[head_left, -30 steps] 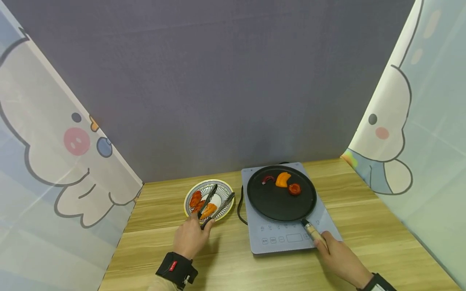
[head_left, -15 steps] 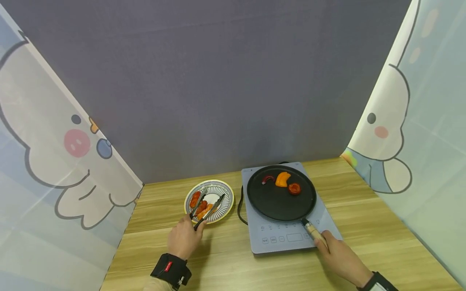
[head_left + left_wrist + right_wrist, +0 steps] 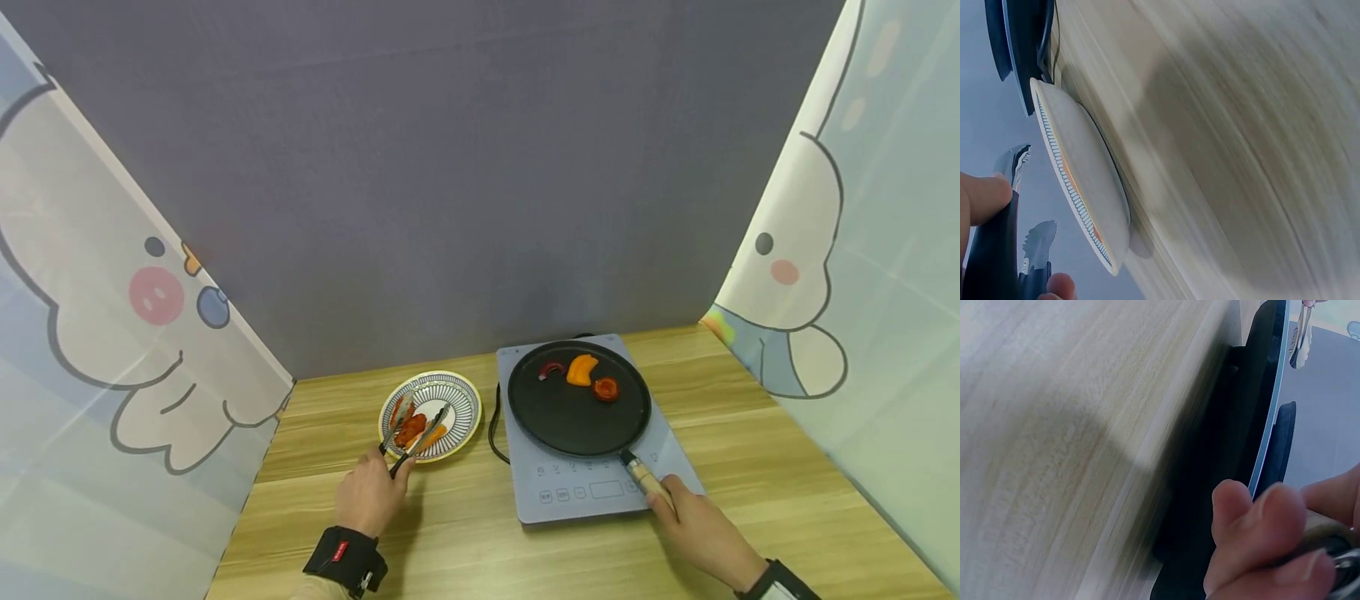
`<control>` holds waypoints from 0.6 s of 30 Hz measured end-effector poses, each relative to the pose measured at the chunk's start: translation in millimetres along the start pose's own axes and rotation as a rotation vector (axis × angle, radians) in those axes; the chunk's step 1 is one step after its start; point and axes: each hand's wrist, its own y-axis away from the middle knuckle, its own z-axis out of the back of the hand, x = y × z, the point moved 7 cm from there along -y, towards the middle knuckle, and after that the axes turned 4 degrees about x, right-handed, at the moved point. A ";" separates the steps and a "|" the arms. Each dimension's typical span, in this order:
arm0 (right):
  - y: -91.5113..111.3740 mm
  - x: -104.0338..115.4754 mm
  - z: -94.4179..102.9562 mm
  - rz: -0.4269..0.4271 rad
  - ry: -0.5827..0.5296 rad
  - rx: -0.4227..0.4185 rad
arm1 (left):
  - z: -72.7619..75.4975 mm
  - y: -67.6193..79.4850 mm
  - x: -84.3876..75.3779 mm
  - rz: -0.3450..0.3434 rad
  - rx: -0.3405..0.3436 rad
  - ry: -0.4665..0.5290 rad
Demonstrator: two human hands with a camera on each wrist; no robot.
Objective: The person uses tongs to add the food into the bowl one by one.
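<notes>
My left hand (image 3: pixel 370 493) holds metal tongs (image 3: pixel 431 428) with black grips over a patterned plate (image 3: pixel 467 417). The tongs' tips are spread apart, one arm on each side of a glazed reddish-brown food piece (image 3: pixel 409 429). Beside it lies an orange piece (image 3: pixel 436 436); another reddish piece at the left is partly behind the tongs. In the left wrist view the tongs (image 3: pixel 1038 244) stand above the plate's rim (image 3: pixel 1072 187). My right hand (image 3: pixel 701 525) grips the wooden handle (image 3: pixel 647 477) of a flat black pan (image 3: pixel 577 425), its fingers (image 3: pixel 1260 537) curled round it.
The pan rests on a grey induction cooker (image 3: pixel 528 492), its black cable (image 3: pixel 492 429) running toward the plate. A dark red curved piece (image 3: pixel 552 367), an orange pepper piece (image 3: pixel 581 370) and a red round piece (image 3: pixel 606 389) lie in the pan. A grey partition (image 3: pixel 480 208) stands behind.
My left hand and the tongs have moved left and slightly toward me, from the plate's right part to its left part. My right hand has stayed on the pan handle.
</notes>
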 end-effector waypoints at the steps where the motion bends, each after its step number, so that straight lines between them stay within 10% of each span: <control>1: -0.2 0.0 0.0 0.001 -0.001 0.000 | 0.8 -0.4 0.8 -0.001 -0.005 0.000; 18: -0.2 -1.0 0.1 0.004 -0.002 0.003 | -1.0 -10.6 15.0 0.045 -0.006 -0.009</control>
